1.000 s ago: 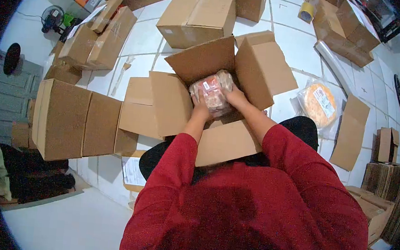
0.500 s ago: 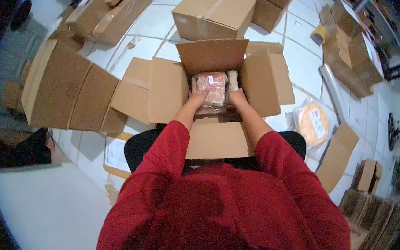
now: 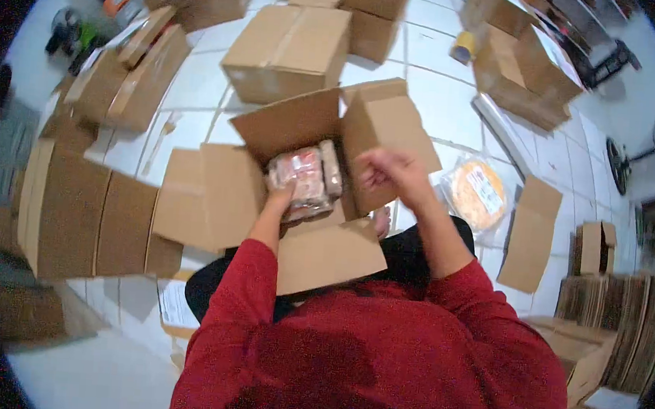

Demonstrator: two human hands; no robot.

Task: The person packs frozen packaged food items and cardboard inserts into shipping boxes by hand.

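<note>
Cardboard boxes crowd a white tiled floor [image 3: 459, 99], some sealed, some flat, with a taller stack of folded ones [image 3: 627, 313] off to the person's right. At the centre sits an open box [image 3: 303, 126], its four flaps splayed, between the knees of a person in a red sleeve [image 3: 235, 305]. A sealed box [image 3: 286, 51] stands just beyond it. On the tiles to the right of the open box lies a round orange pack [image 3: 471, 191] in clear wrap, untouched and well apart from both hands. Inside the open box rests a pink pack [image 3: 302, 179], wrapped in clear plastic, its long axis running roughly away from the person and tilted a little toward the far flap. The left hand [image 3: 280, 199] is down in the box, fingers pressed against the pink pack's near end, and is plainly the nearer hand; whether it grips or only steadies the pink pack is hard to tell. The right hand [image 3: 382, 172] is lifted clear above the right flap, loosely curled and empty, blurred, beside the pink pack but not touching it. The two hands are apart, the pink pack lying just left of the gap between them.
</note>
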